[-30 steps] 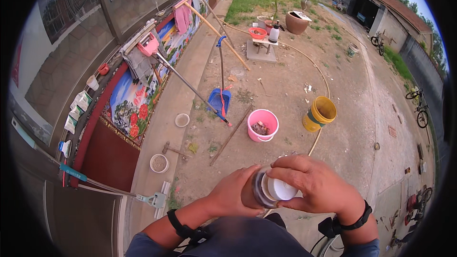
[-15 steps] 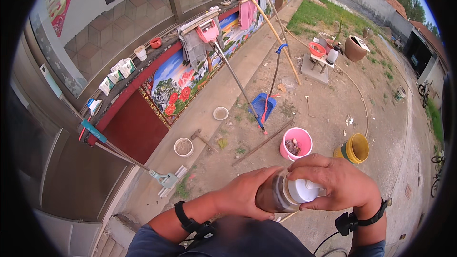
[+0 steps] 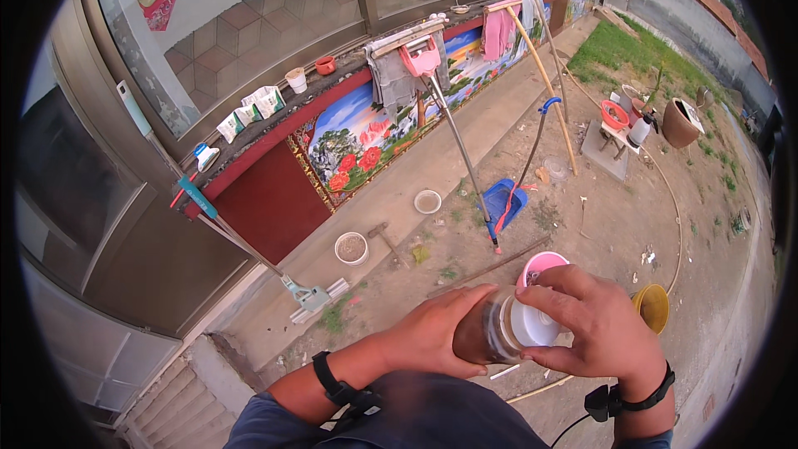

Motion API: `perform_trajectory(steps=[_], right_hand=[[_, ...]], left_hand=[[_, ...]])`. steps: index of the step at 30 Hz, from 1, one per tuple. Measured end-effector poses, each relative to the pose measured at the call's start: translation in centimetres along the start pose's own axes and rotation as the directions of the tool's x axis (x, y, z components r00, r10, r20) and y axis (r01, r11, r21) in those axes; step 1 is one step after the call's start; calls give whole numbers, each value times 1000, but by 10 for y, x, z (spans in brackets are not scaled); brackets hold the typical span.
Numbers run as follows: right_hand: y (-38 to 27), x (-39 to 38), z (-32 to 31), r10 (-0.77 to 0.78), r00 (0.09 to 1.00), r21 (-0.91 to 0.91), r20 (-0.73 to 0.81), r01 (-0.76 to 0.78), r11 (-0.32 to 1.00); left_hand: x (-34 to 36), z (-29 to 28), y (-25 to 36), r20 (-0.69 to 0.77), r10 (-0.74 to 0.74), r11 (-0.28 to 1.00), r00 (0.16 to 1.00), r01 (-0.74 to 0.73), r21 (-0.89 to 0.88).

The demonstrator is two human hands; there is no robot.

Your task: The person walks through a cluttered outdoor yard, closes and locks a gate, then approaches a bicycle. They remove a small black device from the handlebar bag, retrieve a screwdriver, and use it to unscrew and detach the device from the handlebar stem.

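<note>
A clear jar [image 3: 478, 334] with brown contents lies tilted between my hands, close to my body. My left hand [image 3: 432, 328] wraps round its body from the left. Over the white lid [image 3: 532, 323] at the jar's right end curl the fingers of my right hand [image 3: 594, 316], thumb on the near side and fingers on the far side. The lid sits at the jar's mouth; whether it is fully seated I cannot tell. Just beyond my right fingers, a pink bucket [image 3: 544, 261] is partly hidden.
A yellow bucket [image 3: 652, 306] stands right of my right hand. Ahead are a blue dustpan [image 3: 504, 204], a long-handled pink dustpan [image 3: 420, 58], a hammer [image 3: 388, 243] and a white tub [image 3: 352, 248]. At left a squeeze mop [image 3: 307, 295] leans by steps [image 3: 179, 395].
My view has swung left, so the yard has shifted rightward and the pink bucket is now more covered by my hands. Both hands keep their hold on the jar and lid.
</note>
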State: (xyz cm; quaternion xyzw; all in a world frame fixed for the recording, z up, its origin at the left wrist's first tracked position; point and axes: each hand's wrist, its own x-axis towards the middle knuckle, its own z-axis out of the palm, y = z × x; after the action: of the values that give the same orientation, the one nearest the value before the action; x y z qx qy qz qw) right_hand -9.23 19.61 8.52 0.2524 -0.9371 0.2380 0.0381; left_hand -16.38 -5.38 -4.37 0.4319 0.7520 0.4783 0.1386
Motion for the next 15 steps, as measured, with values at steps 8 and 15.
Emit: perform_trajectory(steps=[8,15], right_hand=[[31,61,-17,-128,971,177,202,92,980],[28,140,-4,-45,990,32,136,41,999]], left_hand=[[31,-50,-16,251,-65,951,966,136,-276],[49,-107,-53,208,-90,972,974,131,-193]])
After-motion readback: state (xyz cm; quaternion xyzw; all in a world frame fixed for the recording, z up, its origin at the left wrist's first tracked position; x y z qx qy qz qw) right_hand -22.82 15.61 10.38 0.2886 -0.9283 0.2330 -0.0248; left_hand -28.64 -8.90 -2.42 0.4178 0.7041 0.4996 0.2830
